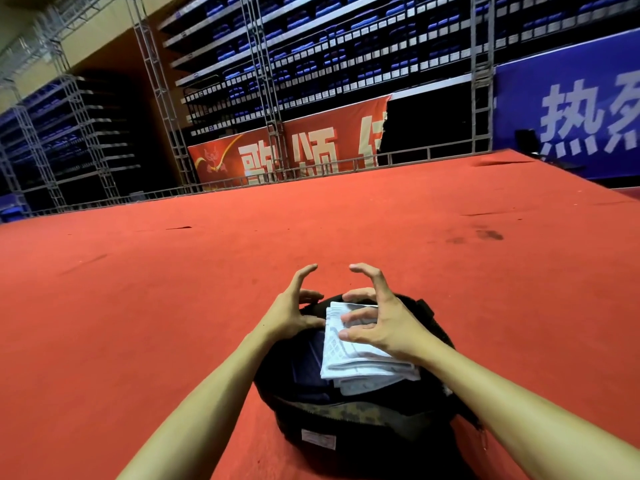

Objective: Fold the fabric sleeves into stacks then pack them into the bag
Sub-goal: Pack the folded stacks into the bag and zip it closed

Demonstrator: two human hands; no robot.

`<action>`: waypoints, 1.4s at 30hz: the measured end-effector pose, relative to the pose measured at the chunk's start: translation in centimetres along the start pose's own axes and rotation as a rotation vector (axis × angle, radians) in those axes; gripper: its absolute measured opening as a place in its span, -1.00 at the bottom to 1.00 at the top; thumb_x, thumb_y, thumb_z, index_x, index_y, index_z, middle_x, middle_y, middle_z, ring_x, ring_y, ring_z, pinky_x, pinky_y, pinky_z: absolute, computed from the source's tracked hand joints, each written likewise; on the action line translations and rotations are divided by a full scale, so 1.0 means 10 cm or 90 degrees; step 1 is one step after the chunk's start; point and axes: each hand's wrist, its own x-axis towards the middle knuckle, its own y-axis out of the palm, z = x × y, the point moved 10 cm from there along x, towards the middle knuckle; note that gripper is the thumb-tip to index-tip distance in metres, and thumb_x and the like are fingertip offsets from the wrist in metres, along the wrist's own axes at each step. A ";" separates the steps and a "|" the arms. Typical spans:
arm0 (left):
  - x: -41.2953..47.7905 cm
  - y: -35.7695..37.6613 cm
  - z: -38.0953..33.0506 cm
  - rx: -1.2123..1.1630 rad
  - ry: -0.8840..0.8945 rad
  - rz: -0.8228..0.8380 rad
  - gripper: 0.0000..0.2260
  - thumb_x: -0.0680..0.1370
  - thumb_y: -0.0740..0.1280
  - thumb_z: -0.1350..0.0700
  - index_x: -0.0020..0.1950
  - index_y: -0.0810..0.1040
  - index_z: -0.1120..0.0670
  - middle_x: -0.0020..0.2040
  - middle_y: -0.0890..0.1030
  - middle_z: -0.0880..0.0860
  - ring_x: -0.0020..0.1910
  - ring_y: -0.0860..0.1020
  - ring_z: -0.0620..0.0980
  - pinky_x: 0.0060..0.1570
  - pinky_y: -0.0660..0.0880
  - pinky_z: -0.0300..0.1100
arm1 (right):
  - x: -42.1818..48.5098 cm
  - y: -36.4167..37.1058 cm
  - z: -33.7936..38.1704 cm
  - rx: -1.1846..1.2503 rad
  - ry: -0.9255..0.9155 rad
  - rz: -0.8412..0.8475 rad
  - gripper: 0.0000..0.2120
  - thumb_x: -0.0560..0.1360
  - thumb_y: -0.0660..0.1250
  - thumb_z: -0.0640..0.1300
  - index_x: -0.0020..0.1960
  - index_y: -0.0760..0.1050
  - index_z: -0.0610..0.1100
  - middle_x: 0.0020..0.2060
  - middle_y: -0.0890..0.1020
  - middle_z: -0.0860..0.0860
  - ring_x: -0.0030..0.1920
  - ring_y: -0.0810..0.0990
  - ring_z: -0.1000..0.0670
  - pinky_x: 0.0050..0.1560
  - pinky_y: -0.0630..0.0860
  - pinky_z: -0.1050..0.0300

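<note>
Here, a wide red carpeted floor [173, 289] carries a round black fabric bag [433, 403], which lies open just in front of the person. Both bare forearms reach forward from the lower corners and converge over the bag's mouth. Inside the bag, a folded stack of white patterned fabric sleeves [349, 358] lies on top of dark navy folded fabric [308, 368], on the right side of the opening.

The left hand [289, 311] hangs at the far left rim of the bag, wrist bent back, its fingers spread wide and hooked like a claw, gripping nothing; whether the lower ones touch the rim is unclear. The right hand [384, 323] is over the far end of the white stack in the same clawed pose, index finger and thumb raised apart, while the tips of its lower fingers [360, 318] rest on the top sleeve without closing round it. A small white label [318, 439] sits on the bag's near wall.
</note>
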 end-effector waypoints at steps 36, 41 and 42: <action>0.23 0.03 0.10 0.108 0.001 0.067 -0.05 0.26 0.60 0.10 0.45 0.09 -0.28 -0.01 0.42 0.04 -0.25 0.46 -0.13 -0.05 0.46 -0.26 | 0.10 0.01 -0.21 0.100 0.026 -0.009 -0.15 0.26 0.60 -0.23 0.23 0.21 0.39 0.10 0.55 -0.08 -0.04 0.69 0.03 0.07 0.62 -0.05; 0.23 -0.04 -0.02 0.154 0.042 0.022 -0.13 0.30 0.49 0.20 0.47 0.12 -0.21 0.07 0.43 0.04 -0.33 0.43 -0.22 -0.14 0.44 -0.33 | 0.09 0.03 -0.20 0.087 0.025 0.002 -0.15 0.25 0.61 -0.21 0.22 0.22 0.41 0.10 0.55 -0.07 -0.03 0.69 0.03 0.10 0.60 -0.09; 0.23 -0.08 -0.05 0.167 0.053 0.005 -0.15 0.31 0.45 0.22 0.47 0.13 -0.19 0.13 0.43 0.06 -0.30 0.44 -0.22 -0.15 0.45 -0.35 | 0.09 0.03 -0.19 0.085 0.027 0.004 -0.16 0.25 0.61 -0.20 0.22 0.22 0.41 0.10 0.55 -0.06 -0.02 0.68 0.04 0.10 0.60 -0.07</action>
